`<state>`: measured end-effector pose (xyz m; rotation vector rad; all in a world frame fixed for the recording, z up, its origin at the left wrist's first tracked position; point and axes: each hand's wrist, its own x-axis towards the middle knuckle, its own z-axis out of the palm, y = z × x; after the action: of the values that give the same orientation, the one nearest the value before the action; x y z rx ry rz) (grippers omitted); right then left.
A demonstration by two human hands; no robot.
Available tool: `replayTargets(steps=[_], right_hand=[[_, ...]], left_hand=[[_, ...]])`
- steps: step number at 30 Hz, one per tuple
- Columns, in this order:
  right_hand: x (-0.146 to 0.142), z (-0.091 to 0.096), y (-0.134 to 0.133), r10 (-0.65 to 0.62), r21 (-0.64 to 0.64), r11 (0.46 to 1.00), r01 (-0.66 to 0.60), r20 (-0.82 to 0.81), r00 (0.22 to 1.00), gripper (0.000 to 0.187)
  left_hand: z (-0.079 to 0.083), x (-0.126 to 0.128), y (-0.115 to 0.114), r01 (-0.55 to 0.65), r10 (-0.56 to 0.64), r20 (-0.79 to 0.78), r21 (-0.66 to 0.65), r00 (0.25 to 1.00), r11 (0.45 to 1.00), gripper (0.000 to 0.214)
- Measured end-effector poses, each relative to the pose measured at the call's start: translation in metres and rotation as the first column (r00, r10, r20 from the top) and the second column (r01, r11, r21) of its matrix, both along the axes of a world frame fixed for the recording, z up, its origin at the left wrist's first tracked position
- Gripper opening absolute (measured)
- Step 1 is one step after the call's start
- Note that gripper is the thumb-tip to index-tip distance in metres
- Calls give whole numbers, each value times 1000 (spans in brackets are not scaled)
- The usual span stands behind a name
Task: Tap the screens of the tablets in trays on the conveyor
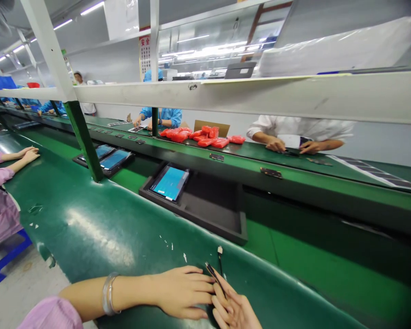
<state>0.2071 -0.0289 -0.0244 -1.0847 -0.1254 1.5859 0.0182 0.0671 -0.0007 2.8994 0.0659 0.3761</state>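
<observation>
Slim dark tool [212,272] was nr. side of black tray [214,198], pinched in R hand [235,310]; L hand [178,291] lay flat, fingers apart. Tool seemed light, stiff, poss. slippery; mid-shaft hold best.

It was a factory, most likely an electronics assembly line. A long green worktop [96,228] ran beside a lower green lane [315,274], where black trays [214,196] carried flat devices with blue screens [171,183]. Small dark circuit boards [271,172] lay spaced along a raised ledge [239,163]. A person in blue [173,118] and a person in white [335,130] worked on the far side, with a person in pink [0,214] on the near one. Metal framing [246,93] spanned the line, strip lights [92,8] shone overhead, and a poster with Chinese characters [144,52] showed behind.
</observation>
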Motion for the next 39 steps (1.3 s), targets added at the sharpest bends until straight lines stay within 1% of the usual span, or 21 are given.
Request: replayTargets(steps=[4,6,9,13,15,18,22,26,30,34,39], right_hand=[[-8,6,0,-11,107,994,1,89,996,52],[-11,9,-1,-24,137,990,10,97,995,56],[-12,11,-1,-16,128,992,5,87,996,58],[-9,12,-2,-2,74,997,-3,69,998,53],[-10,13,-2,2,88,996,-7,63,998,53],[-13,15,-1,15,143,990,-23,60,998,53],[-17,20,0,10,183,983,-24,81,997,47],[-19,23,1,17,214,976,-37,92,996,51],[-22,27,1,23,226,973,-49,115,993,52],[-24,30,3,-9,223,975,-17,116,993,51],[-21,26,3,-23,194,981,4,92,995,52]], left_hand=[[-3,0,2,2,-2,-1,-7,1000,1000,40],[-3,0,2,0,0,-6,-7,1000,1000,40],[-3,1,1,1,-1,-8,-9,1000,1000,40],[-2,2,0,9,-9,-5,-4,1000,1000,38],[0,2,0,10,-10,-6,-1,1000,1000,38],[2,1,0,11,-11,-6,6,1000,1000,37],[3,1,2,13,-13,-2,19,1000,1000,38],[2,1,2,12,-12,10,20,1000,1000,37],[2,1,0,12,-12,5,9,1000,1000,38],[3,0,-1,11,-11,-11,-6,1000,1000,39],[2,0,0,11,-12,-10,-22,1000,1000,40]])
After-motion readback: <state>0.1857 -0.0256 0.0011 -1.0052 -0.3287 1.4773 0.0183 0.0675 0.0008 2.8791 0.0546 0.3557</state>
